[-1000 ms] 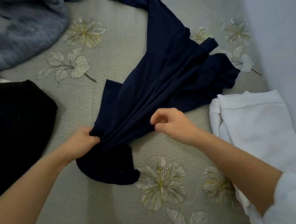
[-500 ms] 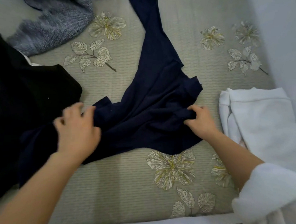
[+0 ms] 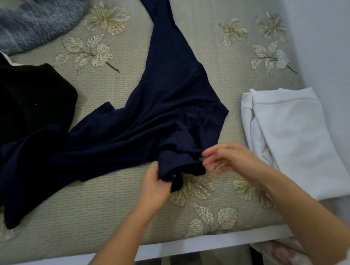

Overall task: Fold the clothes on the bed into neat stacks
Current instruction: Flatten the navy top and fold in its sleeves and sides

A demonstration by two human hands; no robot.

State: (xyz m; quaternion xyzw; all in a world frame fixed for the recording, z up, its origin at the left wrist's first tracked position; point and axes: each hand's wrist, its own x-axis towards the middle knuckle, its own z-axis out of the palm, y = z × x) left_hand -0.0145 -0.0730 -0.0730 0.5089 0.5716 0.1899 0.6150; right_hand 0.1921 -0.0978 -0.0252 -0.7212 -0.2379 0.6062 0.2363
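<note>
A navy blue garment (image 3: 148, 117) lies spread and rumpled across the middle of the bed (image 3: 93, 223), one long part running to the far edge. My left hand (image 3: 155, 186) grips a bunched corner of it near the bed's front edge. Just right of that corner, my right hand (image 3: 231, 159) hovers blurred with its fingers spread and relaxed, fingertips at the cloth's edge, holding nothing I can see.
A folded white garment (image 3: 297, 137) lies at the right beside the pale wall (image 3: 328, 41). A black garment (image 3: 20, 105) covers the left side. A grey-blue knit (image 3: 34, 22) lies at the far left. The bed's white front edge (image 3: 177, 249) runs below my arms.
My left hand has left the garment's left part and moved right to grip its near right corner. My right hand has let go of the cloth and opened.
</note>
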